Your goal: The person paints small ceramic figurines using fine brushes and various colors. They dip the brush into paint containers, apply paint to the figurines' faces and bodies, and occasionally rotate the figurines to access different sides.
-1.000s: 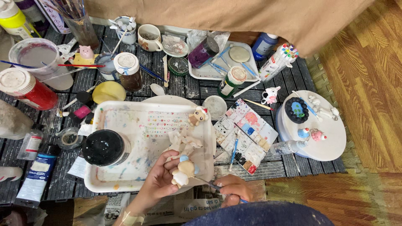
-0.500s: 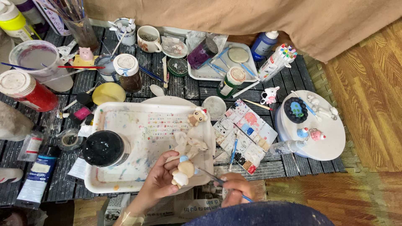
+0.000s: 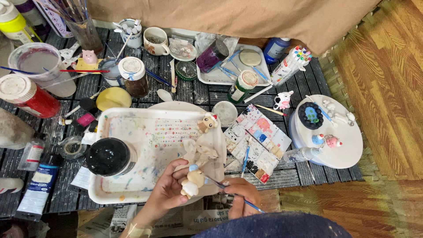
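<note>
Cream-coloured and small, the figurine (image 3: 192, 183) sat in your left hand (image 3: 169, 191), fingers curled shut around it, just over the near edge of the white tray (image 3: 145, 154). Your right hand (image 3: 240, 194) was pinched closed on a thin paintbrush (image 3: 222, 187), its blue tip touching the top of the figurine. The two hands were close together, low in the view, above a sheet of newspaper (image 3: 194, 218).

Just beyond your hands, a crumpled rag (image 3: 198, 152) lay on the tray, and a black-lidded jar (image 3: 109, 156) stood on its left part. A small brown bear figure (image 3: 207, 123) rested near the tray's far right corner. To the right of the tray, a paint palette (image 3: 257, 141) stained with many colours lay on the slatted dark desk (image 3: 189, 90), with a blue brush across it. Further right stood a round white stand (image 3: 348, 145) carrying several tiny painted pieces.

Farther off, a yellow sponge (image 3: 113, 98), a red-filled jar (image 3: 28, 97) and a cup of cloudy water (image 3: 42, 66) sat to the left. A second white tray (image 3: 216, 77) held a purple glitter jar (image 3: 211, 56) near the far edge, beside a pack of markers (image 3: 291, 65) and a white mug (image 3: 156, 41).
</note>
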